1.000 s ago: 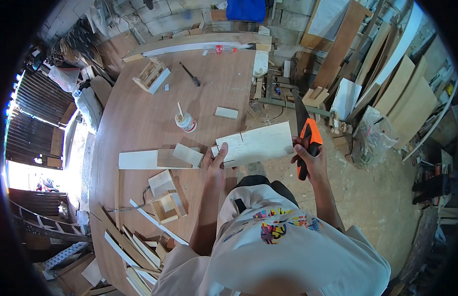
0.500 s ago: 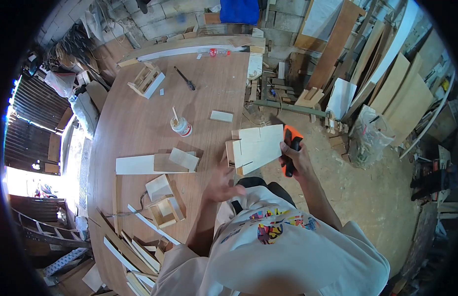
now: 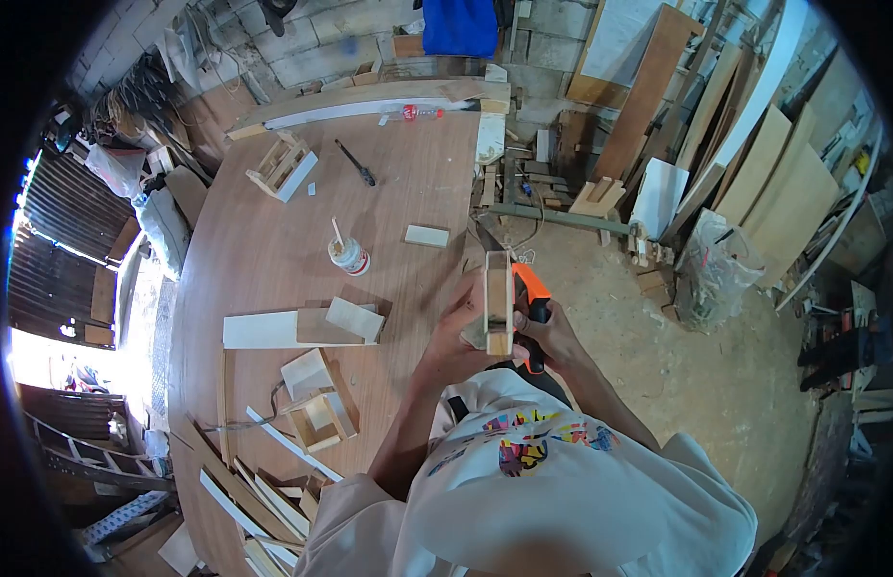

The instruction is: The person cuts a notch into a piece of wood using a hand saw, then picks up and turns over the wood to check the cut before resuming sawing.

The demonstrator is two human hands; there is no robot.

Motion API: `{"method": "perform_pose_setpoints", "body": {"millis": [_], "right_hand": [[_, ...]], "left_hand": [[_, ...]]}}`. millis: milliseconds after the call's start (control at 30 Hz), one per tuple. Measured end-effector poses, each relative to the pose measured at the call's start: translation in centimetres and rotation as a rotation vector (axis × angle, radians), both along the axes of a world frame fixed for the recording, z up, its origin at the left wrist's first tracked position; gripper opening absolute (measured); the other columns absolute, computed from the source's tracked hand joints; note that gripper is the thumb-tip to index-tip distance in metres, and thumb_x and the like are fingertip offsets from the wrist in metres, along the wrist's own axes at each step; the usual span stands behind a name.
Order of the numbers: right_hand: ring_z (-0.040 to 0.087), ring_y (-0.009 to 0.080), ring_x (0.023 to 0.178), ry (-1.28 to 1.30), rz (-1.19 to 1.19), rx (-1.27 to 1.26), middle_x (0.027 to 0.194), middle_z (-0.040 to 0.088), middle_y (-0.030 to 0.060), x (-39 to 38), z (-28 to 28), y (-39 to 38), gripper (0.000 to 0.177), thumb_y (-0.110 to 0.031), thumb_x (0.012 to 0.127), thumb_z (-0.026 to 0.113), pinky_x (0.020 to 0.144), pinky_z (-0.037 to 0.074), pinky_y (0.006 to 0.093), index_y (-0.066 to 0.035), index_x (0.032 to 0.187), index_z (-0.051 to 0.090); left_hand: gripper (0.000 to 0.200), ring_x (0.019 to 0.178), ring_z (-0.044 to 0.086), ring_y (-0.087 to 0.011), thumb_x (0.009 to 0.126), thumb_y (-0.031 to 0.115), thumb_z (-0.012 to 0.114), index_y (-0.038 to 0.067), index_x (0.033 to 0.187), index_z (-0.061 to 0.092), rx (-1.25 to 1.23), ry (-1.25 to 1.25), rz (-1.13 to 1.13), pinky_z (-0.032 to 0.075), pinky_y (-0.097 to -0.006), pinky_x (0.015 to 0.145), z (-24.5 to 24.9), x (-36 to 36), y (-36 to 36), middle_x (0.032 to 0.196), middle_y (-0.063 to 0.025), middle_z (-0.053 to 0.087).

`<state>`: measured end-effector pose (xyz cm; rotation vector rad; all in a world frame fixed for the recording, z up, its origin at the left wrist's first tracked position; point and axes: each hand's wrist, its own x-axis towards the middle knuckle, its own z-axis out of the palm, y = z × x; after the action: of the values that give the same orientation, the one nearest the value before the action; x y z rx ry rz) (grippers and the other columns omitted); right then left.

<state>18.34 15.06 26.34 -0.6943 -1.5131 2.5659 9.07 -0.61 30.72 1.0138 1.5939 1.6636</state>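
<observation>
A small open wooden box (image 3: 498, 293) is held up near my body, its narrow hollow side turned toward the camera. My left hand (image 3: 456, 332) grips it from the left, fingers wrapped round its side. Close against its right side, my right hand (image 3: 554, 337) holds the black handle of an orange-and-black saw (image 3: 533, 288). The dark saw blade shows beyond the box, pointing up and left. Part of the saw is hidden behind the box.
On the table (image 3: 273, 231) lie a white wood piece (image 3: 427, 236), a glue jar (image 3: 350, 257) with a stick, a screwdriver (image 3: 355, 163), a wooden frame (image 3: 285, 166), joined boards (image 3: 261, 329) and a small box (image 3: 318, 421). Planks lean at the right.
The wooden box has turned from its broad face to its narrow open side. My left hand has moved up and taken hold of it. My right hand and the saw have shifted slightly left.
</observation>
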Motion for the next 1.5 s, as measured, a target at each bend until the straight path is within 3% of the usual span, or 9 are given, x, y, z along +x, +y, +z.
{"method": "perform_pose_setpoints", "body": {"millis": [167, 300, 433, 500, 600, 700, 800, 900, 1500], "right_hand": [[0.062, 0.0172, 0.072, -0.063, -0.042, 0.073, 0.081, 0.060, 0.0055, -0.1, 2.6, -0.6, 0.026, -0.013, 0.082, 0.073, 0.056, 0.054, 0.0307, -0.001, 0.094, 0.054], [0.063, 0.0182, 0.075, -0.107, -0.123, 0.110, 0.084, 0.062, 0.0089, 0.1, 2.4, -0.3, 0.023, -0.009, 0.084, 0.069, 0.057, 0.055, 0.0323, 0.000, 0.097, 0.053], [0.064, 0.0205, 0.066, -0.118, -0.071, 0.153, 0.089, 0.062, 0.0110, 1.2, -0.2, 1.8, 0.026, -0.009, 0.086, 0.067, 0.054, 0.053, 0.0320, 0.002, 0.102, 0.050], [0.063, 0.0220, 0.059, -0.086, -0.086, 0.100, 0.089, 0.062, 0.0113, 1.4, 0.2, 2.2, 0.035, -0.017, 0.085, 0.070, 0.052, 0.052, 0.0316, 0.002, 0.104, 0.048], [0.064, 0.0227, 0.060, -0.028, -0.184, 0.038, 0.088, 0.063, 0.0109, 1.8, -0.2, 3.0, 0.052, -0.036, 0.080, 0.072, 0.051, 0.051, 0.0314, 0.000, 0.106, 0.045], [0.063, 0.0218, 0.059, 0.003, -0.211, 0.041, 0.089, 0.063, 0.0115, 1.8, 0.0, 3.4, 0.048, -0.031, 0.080, 0.075, 0.051, 0.052, 0.0324, 0.001, 0.105, 0.047], [0.064, 0.0211, 0.063, -0.105, -0.178, 0.187, 0.090, 0.064, 0.0126, 1.7, 2.0, 2.8, 0.045, -0.025, 0.078, 0.078, 0.052, 0.053, 0.0334, 0.002, 0.102, 0.051], [0.064, 0.0206, 0.068, -0.063, -0.182, 0.133, 0.090, 0.064, 0.0132, 1.4, 2.2, 2.6, 0.043, -0.020, 0.076, 0.079, 0.054, 0.055, 0.0338, 0.004, 0.101, 0.054], [0.066, 0.0203, 0.068, -0.032, -0.173, 0.131, 0.087, 0.066, 0.0113, 1.7, 2.8, 1.9, 0.041, -0.021, 0.076, 0.079, 0.056, 0.056, 0.0324, 0.002, 0.101, 0.057]], "left_hand": [[0.110, 0.118, 0.045, -0.0282, 0.047, 0.043, 0.089, -0.005, 0.135, 0.043, -0.089, 0.346, 0.308, 0.035, -0.0415, 0.101, 1.4, -0.6, 0.3, 0.124, -0.0154, 0.050], [0.108, 0.117, 0.043, -0.0271, 0.045, 0.045, 0.089, -0.003, 0.132, 0.046, -0.225, 0.513, 0.331, 0.033, -0.0403, 0.100, 0.9, -1.0, -0.5, 0.120, -0.0141, 0.051], [0.089, 0.108, 0.045, -0.0264, 0.048, 0.043, 0.088, 0.006, 0.122, 0.056, -0.329, 0.650, 0.327, 0.029, -0.0379, 0.098, 1.3, -0.8, -1.2, 0.112, -0.0100, 0.049], [0.085, 0.109, 0.047, -0.0273, 0.050, 0.037, 0.088, 0.009, 0.124, 0.056, -0.406, 0.754, 0.314, 0.032, -0.0389, 0.099, 0.9, -0.7, -1.5, 0.113, -0.0089, 0.048], [0.084, 0.112, 0.048, -0.0282, 0.051, 0.031, 0.088, 0.010, 0.125, 0.056, -0.389, 0.530, 0.305, 0.034, -0.0402, 0.100, 0.3, -0.5, -1.5, 0.115, -0.0084, 0.048], [0.084, 0.109, 0.050, -0.0284, 0.049, 0.024, 0.087, 0.011, 0.126, 0.057, -0.468, 0.730, 0.323, 0.040, -0.0415, 0.096, 0.2, -0.4, -1.5, 0.113, -0.0076, 0.050], [0.083, 0.111, 0.050, -0.0291, 0.049, 0.023, 0.087, 0.011, 0.126, 0.058, -0.464, 0.809, 0.340, 0.039, -0.0415, 0.097, 0.6, -0.2, -1.4, 0.115, -0.0087, 0.050], [0.083, 0.112, 0.049, -0.0296, 0.049, 0.022, 0.087, 0.010, 0.125, 0.058, -0.434, 0.854, 0.343, 0.039, -0.0414, 0.098, 0.6, -0.3, -1.5, 0.116, -0.0097, 0.051], [0.086, 0.112, 0.047, -0.0323, 0.047, 0.016, 0.087, 0.014, 0.127, 0.057, -0.334, 0.769, 0.348, 0.040, -0.0420, 0.098, -0.7, -0.6, -2.2, 0.121, -0.0079, 0.050]]}}
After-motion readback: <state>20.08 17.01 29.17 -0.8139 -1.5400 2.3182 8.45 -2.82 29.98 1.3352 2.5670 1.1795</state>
